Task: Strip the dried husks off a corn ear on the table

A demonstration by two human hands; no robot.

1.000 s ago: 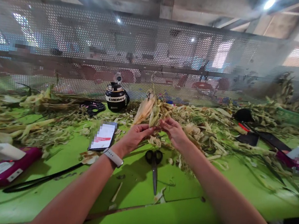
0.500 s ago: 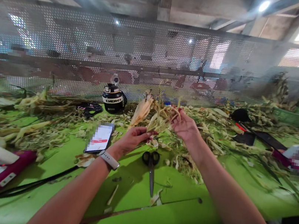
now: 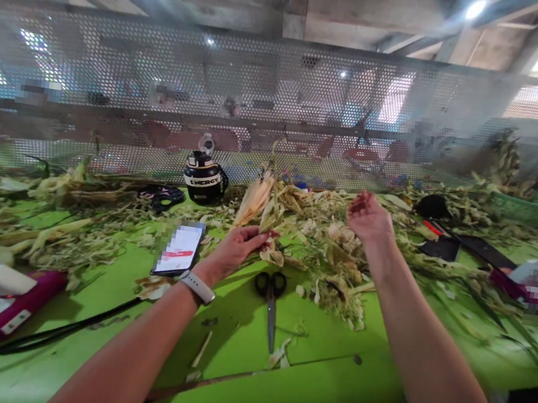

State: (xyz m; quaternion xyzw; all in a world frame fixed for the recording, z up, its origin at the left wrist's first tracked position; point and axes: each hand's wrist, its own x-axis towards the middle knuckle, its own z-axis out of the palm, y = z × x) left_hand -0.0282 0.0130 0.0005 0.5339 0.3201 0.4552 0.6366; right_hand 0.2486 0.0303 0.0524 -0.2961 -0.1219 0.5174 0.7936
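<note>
My left hand (image 3: 236, 247) pinches a pale green corn husk (image 3: 273, 214) between thumb and fingers, its leaves standing upward. Behind it lies a larger, straw-coloured husk bundle (image 3: 255, 199). My right hand (image 3: 370, 220) is off to the right over the loose husks, fingers loosely bent and somewhat apart, with nothing visible in them. Black-handled scissors (image 3: 273, 296) lie on the green tabletop (image 3: 229, 330) between my arms, blades toward me. Husk scraps and silk (image 3: 343, 293) are strewn below my right hand.
A phone (image 3: 179, 249) lies by my left wrist, with a black ENERGY bottle (image 3: 203, 178) behind it. Magenta boxes (image 3: 4, 310) sit at both sides. Husk heaps (image 3: 68, 225) cover the table's back. A perforated metal screen (image 3: 275, 94) closes the far side; a green basin (image 3: 535, 211) stands right.
My right hand has let go of the strands near the husk and moved right, away from it. My left hand stays in place, still pinching the husk.
</note>
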